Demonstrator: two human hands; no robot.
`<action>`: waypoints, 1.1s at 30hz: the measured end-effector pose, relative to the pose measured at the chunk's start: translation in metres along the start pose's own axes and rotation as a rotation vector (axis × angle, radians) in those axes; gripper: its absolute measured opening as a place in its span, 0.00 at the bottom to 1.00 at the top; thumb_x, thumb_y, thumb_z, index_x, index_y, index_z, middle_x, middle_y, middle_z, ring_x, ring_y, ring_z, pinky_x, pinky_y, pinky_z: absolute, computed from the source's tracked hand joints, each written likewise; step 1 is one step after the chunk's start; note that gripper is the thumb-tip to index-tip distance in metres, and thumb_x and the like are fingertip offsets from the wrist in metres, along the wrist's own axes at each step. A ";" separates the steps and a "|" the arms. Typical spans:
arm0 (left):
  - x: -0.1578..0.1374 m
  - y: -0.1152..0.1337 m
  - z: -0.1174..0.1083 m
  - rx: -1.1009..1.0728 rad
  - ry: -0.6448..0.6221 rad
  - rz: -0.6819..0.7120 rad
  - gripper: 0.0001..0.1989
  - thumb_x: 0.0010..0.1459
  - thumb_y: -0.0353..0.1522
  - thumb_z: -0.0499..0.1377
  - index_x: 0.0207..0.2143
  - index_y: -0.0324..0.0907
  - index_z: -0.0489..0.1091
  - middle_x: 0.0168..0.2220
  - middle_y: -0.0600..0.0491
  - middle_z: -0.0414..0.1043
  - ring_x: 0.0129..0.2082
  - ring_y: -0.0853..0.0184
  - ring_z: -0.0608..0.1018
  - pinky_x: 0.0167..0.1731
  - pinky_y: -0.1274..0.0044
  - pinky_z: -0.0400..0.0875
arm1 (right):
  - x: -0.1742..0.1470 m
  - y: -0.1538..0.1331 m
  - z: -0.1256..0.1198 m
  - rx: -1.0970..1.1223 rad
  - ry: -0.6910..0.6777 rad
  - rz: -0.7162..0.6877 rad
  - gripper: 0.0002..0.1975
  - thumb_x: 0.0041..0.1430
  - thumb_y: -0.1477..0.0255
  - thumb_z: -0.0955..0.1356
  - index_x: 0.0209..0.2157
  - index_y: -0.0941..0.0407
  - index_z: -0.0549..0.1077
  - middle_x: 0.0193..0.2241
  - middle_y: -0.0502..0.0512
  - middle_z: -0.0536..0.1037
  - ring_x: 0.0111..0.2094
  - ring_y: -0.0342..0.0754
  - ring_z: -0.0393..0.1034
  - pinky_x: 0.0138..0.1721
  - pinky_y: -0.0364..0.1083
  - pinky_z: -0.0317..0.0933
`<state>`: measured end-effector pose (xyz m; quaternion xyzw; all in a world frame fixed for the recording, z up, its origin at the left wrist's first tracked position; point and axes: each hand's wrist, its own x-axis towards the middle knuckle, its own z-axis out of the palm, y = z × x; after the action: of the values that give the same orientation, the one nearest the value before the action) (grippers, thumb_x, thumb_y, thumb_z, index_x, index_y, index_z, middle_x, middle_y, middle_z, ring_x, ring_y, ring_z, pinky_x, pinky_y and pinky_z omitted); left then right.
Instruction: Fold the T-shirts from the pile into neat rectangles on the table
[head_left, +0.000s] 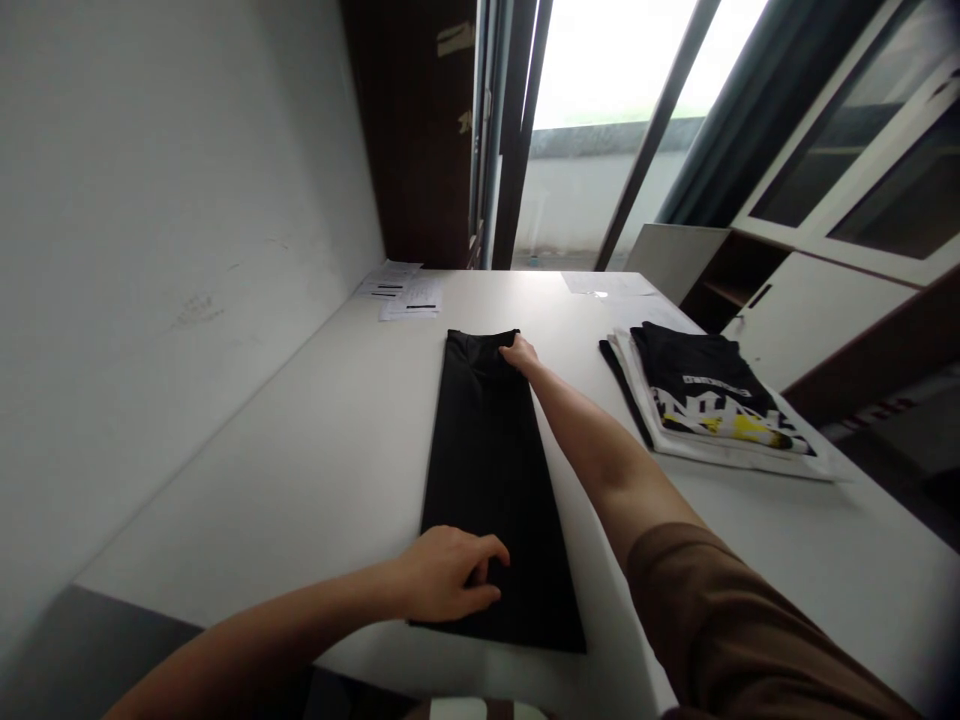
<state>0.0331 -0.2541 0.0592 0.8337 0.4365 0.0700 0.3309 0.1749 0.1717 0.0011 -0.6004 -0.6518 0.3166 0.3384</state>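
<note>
and here we are at the white tabletop (322,440), with the black cloth (487,450) laid out long and flat down the middle, one short end towards the person, the other pointing off towards the window (585,190). up at that far end, the right hand (521,353) is on the right corner, arm stretched right out along the side, brown sleeve (720,610) above the elbow, and that grip is narrow, thumb and fingers closed on the cloth! the fabric there is rumpled, with creases just below the far edge. down at the near end, it's the left hand (450,575), over the cloth's left side, fingers curled and a gap between forefinger and thumb, so that grip is loose with nothing between the fingers; whether it touches the fabric, i cannot tell. over to the right, well apart from the cloth, sits a stack (701,375) of folded clothes, black on top with white and yellow print, pale layers underneath. papers (412,300) lie at the far left, right by the wall (187,200), and beyond the stack stands a white cabinet (832,300), a dark curtain (739,110) hanging beside the glass.
</note>
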 end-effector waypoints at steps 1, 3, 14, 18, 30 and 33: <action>0.001 -0.001 0.002 0.036 0.005 0.027 0.17 0.61 0.35 0.62 0.53 0.48 0.70 0.33 0.58 0.77 0.34 0.66 0.78 0.37 0.77 0.67 | -0.001 -0.002 0.000 -0.067 -0.008 0.013 0.21 0.53 0.71 0.72 0.50 0.58 0.74 0.46 0.65 0.78 0.52 0.59 0.70 0.56 0.58 0.63; 0.002 -0.003 0.006 0.122 0.030 0.089 0.16 0.61 0.35 0.62 0.51 0.48 0.71 0.37 0.55 0.77 0.39 0.63 0.78 0.42 0.74 0.67 | -0.002 -0.004 0.000 -0.171 0.004 0.007 0.22 0.55 0.73 0.71 0.53 0.57 0.73 0.48 0.65 0.78 0.53 0.59 0.70 0.57 0.57 0.62; -0.004 -0.019 0.011 0.250 0.101 0.238 0.34 0.65 0.44 0.58 0.70 0.48 0.55 0.72 0.45 0.50 0.72 0.49 0.51 0.70 0.54 0.40 | -0.027 0.000 0.002 -0.387 0.216 -0.247 0.26 0.67 0.68 0.61 0.65 0.58 0.63 0.62 0.70 0.64 0.63 0.63 0.55 0.61 0.59 0.55; -0.006 -0.020 0.010 0.248 0.088 0.248 0.36 0.66 0.44 0.57 0.72 0.50 0.51 0.74 0.46 0.42 0.73 0.48 0.47 0.69 0.51 0.38 | -0.045 0.007 0.020 -0.523 -0.048 -0.385 0.26 0.69 0.59 0.61 0.64 0.53 0.66 0.68 0.64 0.58 0.69 0.61 0.48 0.67 0.58 0.46; -0.011 -0.014 0.014 0.260 0.015 0.271 0.34 0.69 0.45 0.53 0.73 0.52 0.47 0.75 0.48 0.40 0.74 0.50 0.46 0.69 0.48 0.36 | -0.052 0.017 0.009 -0.636 -0.268 -0.366 0.34 0.67 0.51 0.62 0.70 0.50 0.60 0.73 0.60 0.47 0.74 0.60 0.31 0.70 0.62 0.31; -0.011 -0.012 0.013 0.264 0.019 0.270 0.35 0.68 0.45 0.54 0.73 0.52 0.47 0.74 0.48 0.41 0.73 0.49 0.47 0.69 0.48 0.37 | -0.071 0.017 0.008 -0.631 -0.266 -0.496 0.32 0.69 0.52 0.61 0.70 0.48 0.58 0.73 0.56 0.47 0.74 0.57 0.32 0.71 0.60 0.31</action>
<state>0.0234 -0.2640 0.0433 0.9202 0.3292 0.0638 0.2022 0.1816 0.1023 -0.0220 -0.4533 -0.8795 0.0851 0.1169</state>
